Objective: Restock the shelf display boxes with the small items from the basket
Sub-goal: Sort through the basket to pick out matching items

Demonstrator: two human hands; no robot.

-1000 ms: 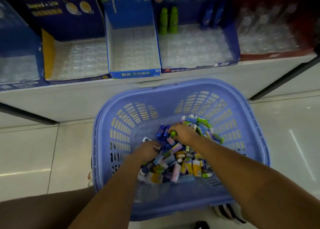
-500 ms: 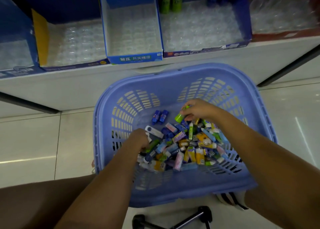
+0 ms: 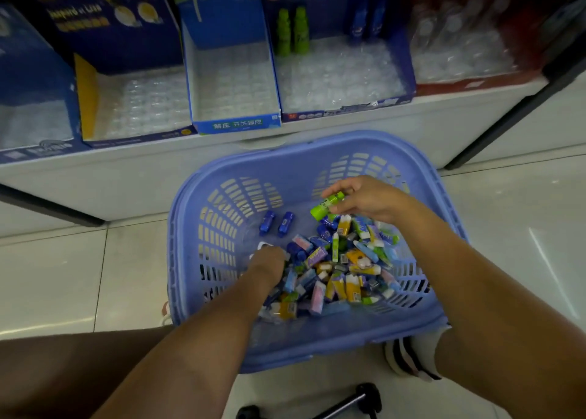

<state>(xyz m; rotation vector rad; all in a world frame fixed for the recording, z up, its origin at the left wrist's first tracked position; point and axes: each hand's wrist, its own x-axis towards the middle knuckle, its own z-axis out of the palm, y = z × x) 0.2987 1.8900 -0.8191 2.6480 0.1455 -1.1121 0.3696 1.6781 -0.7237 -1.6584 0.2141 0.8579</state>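
Lifted since a second ago, right grip pinches a small lime-green plastic tube over the slatted lilac plastic basket. Among colourful small packets sits left grip, fingers hidden, hold unclear.

Five display boxes are holding two green bottles and two blue bottles. One basket is carrying uncountable small items; one green tube is being held.

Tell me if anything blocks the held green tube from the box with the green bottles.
Nothing visible does. The right hand holds the green tube over the pile; only the basket's far rim and the box's front lip lie between, both low.
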